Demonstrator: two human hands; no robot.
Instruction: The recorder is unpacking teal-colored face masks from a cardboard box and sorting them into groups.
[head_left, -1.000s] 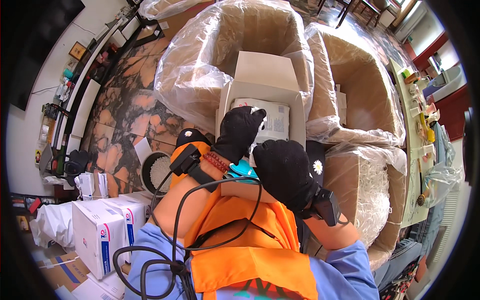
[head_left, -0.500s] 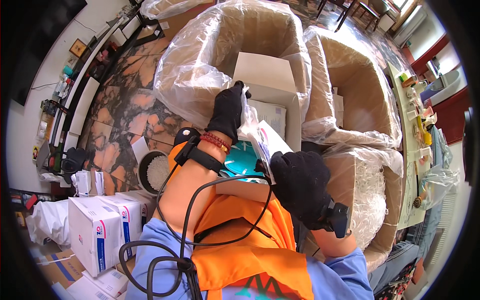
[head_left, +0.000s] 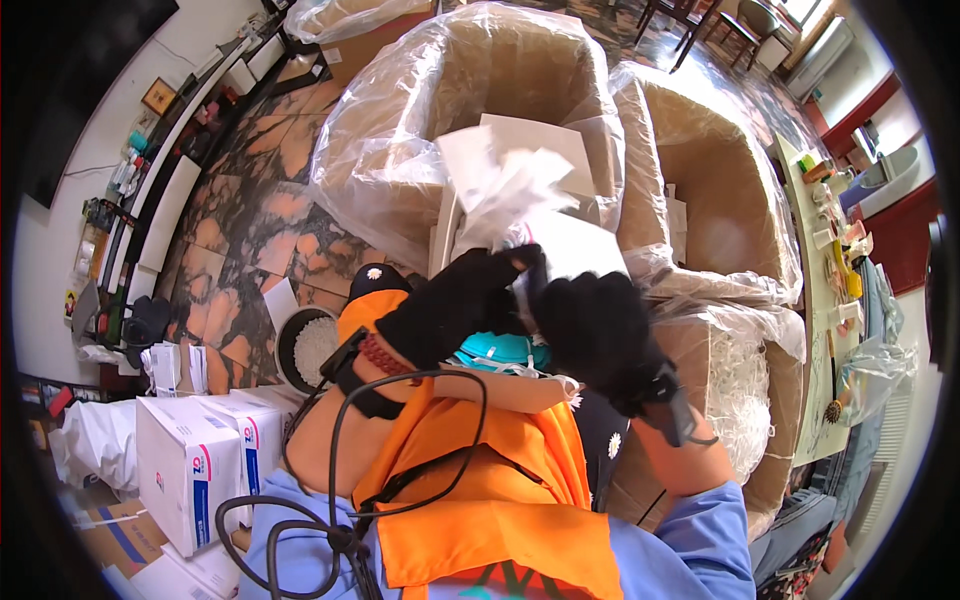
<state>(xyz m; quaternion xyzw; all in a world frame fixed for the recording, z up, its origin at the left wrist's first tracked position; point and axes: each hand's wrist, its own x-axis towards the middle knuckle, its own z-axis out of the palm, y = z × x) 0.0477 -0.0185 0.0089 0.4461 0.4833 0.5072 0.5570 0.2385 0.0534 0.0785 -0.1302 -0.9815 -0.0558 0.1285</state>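
Note:
My left hand [head_left: 465,300] and my right hand [head_left: 590,325], both in black gloves, are close together above my lap, fingers closed at the lower end of a white plastic bag [head_left: 505,190]. Motion smears the bag, and what is in it does not show. Beside it, a bright white panel [head_left: 580,245] reaches past my right hand. Under my hands, teal face masks [head_left: 500,348] with white straps lie in an open cardboard box [head_left: 500,393]; its far flap [head_left: 560,145] stands up. My gloves hide much of the box.
Large plastic-lined cartons stand ahead [head_left: 380,150] and to the right [head_left: 730,180]; a nearer carton [head_left: 740,400] holds tangled white straps. At left are a pot of white pellets [head_left: 315,345] and white boxes [head_left: 190,470]. A cable [head_left: 340,480] loops across my left arm.
My left hand has come down and right, close to my right hand. The white bag, earlier stretched between them, now sticks up and away beyond them.

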